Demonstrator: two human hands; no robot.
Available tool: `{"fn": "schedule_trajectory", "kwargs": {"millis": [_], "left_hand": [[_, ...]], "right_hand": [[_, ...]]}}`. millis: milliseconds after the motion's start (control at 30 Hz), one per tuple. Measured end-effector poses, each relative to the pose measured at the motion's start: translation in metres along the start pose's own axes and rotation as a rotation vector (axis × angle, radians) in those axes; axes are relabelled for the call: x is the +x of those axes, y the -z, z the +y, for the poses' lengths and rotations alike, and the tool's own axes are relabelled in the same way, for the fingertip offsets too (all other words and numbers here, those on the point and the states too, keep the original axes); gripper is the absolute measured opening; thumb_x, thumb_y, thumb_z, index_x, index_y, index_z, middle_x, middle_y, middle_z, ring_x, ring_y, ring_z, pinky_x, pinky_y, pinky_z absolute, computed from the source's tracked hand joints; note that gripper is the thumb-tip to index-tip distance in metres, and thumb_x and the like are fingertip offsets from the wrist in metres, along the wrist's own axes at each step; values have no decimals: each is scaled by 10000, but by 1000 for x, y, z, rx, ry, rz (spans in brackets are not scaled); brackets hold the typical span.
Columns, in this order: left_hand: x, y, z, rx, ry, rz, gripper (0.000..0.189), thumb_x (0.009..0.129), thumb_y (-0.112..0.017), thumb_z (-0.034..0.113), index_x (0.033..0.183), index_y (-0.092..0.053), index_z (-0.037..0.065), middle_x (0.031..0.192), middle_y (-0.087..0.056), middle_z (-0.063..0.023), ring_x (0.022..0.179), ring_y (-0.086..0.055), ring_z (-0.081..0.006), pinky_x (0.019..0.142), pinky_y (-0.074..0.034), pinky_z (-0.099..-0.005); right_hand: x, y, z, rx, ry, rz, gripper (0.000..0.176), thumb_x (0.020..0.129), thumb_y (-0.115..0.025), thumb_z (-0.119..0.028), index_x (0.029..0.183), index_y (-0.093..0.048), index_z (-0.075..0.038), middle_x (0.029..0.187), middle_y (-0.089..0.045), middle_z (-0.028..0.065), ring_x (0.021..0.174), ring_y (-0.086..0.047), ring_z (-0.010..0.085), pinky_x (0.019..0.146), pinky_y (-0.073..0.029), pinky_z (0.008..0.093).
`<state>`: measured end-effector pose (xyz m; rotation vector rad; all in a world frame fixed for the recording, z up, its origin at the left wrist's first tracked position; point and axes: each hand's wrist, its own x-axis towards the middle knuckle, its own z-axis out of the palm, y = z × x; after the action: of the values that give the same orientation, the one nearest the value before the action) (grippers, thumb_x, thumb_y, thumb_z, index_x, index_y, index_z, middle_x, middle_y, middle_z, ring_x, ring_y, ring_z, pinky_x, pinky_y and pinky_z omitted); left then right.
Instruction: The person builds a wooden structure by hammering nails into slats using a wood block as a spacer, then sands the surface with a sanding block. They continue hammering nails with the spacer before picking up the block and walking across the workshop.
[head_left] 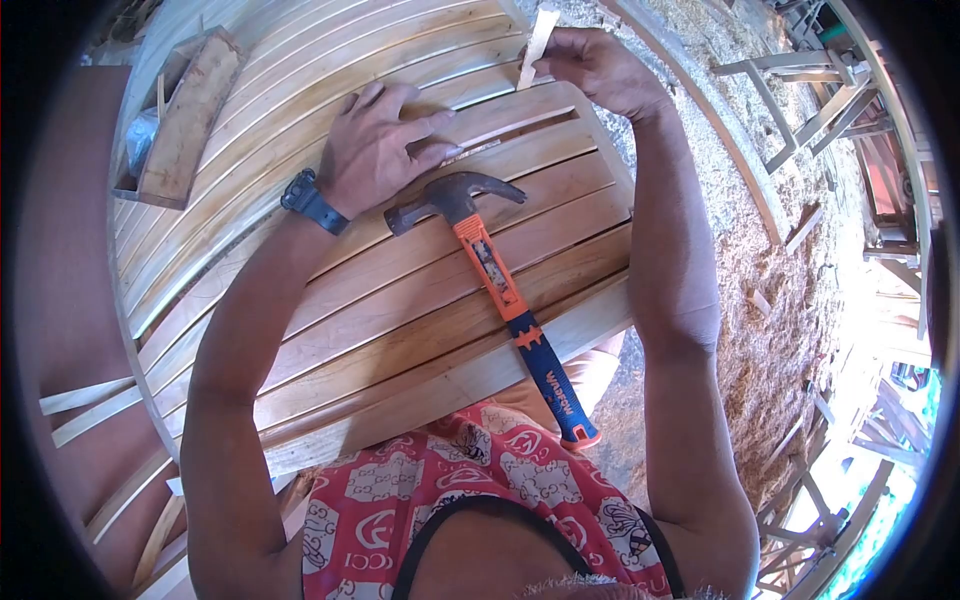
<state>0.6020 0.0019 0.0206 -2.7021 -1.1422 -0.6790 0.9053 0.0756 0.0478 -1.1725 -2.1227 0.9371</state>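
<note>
A slatted wooden panel [400,300] lies across the view in front of the body. On its slats rests a claw hammer [500,290] with an orange and dark blue handle, its head up and to the left, touched by neither hand. My left hand [380,140], with a dark watch on the wrist, lies on the slats just above the hammer head, fingers spread and holding nothing. At the panel's upper right corner, my right hand [595,70] pinches a thin pale strip of wood [538,48] between thumb and fingers, the strip standing over the slats.
An open wooden box [195,115] with a clear plastic bag inside sits at the upper left of the slats. Wood shavings [770,340] cover the ground on the right. Wooden frames [800,100] stand at the upper right, and loose strips [90,400] lie at the left.
</note>
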Motion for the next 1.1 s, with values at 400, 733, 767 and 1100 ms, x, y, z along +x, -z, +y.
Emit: {"fn": "schedule_trajectory", "kwargs": {"millis": [400, 733, 767, 1100], "left_hand": [[14, 15, -1, -180, -175, -163, 341, 848, -722, 233, 1136, -718, 51, 1100, -596, -94, 1045, -514, -291, 963, -404, -412], [9, 19, 1, -201, -174, -212, 543, 763, -789, 223, 1237, -642, 4, 1154, -561, -126, 1074, -509, -317, 984, -401, -423], [8, 19, 2, -192, -166, -205, 591, 749, -801, 230, 1266, -625, 5, 1160, -555, -135, 1078, -509, -321, 986, -401, -427], [2, 19, 9, -132, -132, -194, 642, 731, -810, 368, 1266, -632, 61, 1189, -554, -119, 1125, -505, -322, 977, -400, -456]], "right_hand": [[-22, 27, -29, 178, -23, 18, 229, 922, -675, -74, 1130, -690, 19, 1015, -724, 78, 972, -665, 139, 906, -519, 293], [-54, 10, -13, 93, -124, -66, 194, 917, -651, -41, 1093, -708, 18, 997, -736, 98, 969, -678, 160, 923, -512, 300], [-56, 8, -13, 107, -124, -45, 196, 921, -649, -44, 1097, -707, 18, 1007, -736, 100, 978, -678, 161, 927, -510, 302], [-57, 9, -14, 186, -36, -74, 215, 923, -635, -84, 1103, -708, 7, 1011, -729, 76, 966, -657, 150, 895, -510, 303]]}}
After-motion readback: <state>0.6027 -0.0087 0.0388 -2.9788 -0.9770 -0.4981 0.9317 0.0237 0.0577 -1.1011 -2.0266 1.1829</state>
